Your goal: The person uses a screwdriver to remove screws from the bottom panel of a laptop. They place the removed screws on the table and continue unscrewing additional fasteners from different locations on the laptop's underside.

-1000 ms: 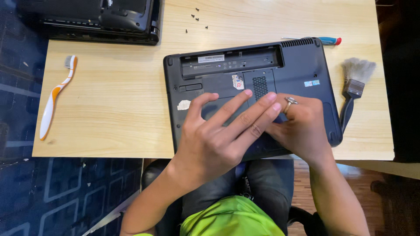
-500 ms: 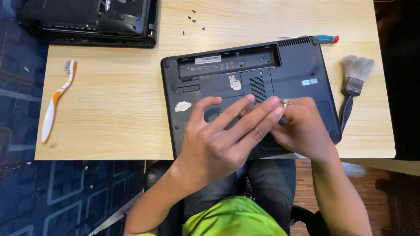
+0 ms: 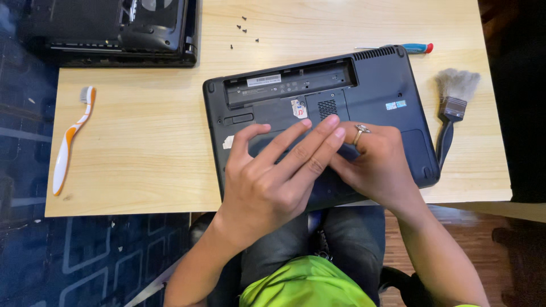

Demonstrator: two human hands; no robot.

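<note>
Laptop point(image 3: 364, 91), black, lies upside down on the light wooden table point(image 3: 142, 165), its near edge overhanging the table's front above my lap. Head view, the only one: my left hand point(image 3: 273, 176) rests flat on the underside, fingers spread and extended toward the middle panel, gripping nothing. My right hand point(image 3: 378, 162) lies just beside it, fingers curled down onto the same panel and partly hidden under the left fingertips; I cannot tell whether it pinches anything. A ring point(image 3: 360, 131) sits on one right finger. The empty battery bay runs along the far edge of the laptop.

Surroundings: a paintbrush point(image 3: 452, 108) lies right of the laptop, a screwdriver point(image 3: 412, 48) with blue handle just beyond its far corner. Small screws point(image 3: 243, 29) are scattered farther back. An orange-and-white toothbrush point(image 3: 71, 142) lies well left. A second dark laptop point(image 3: 114, 34) sits at the far left corner.
</note>
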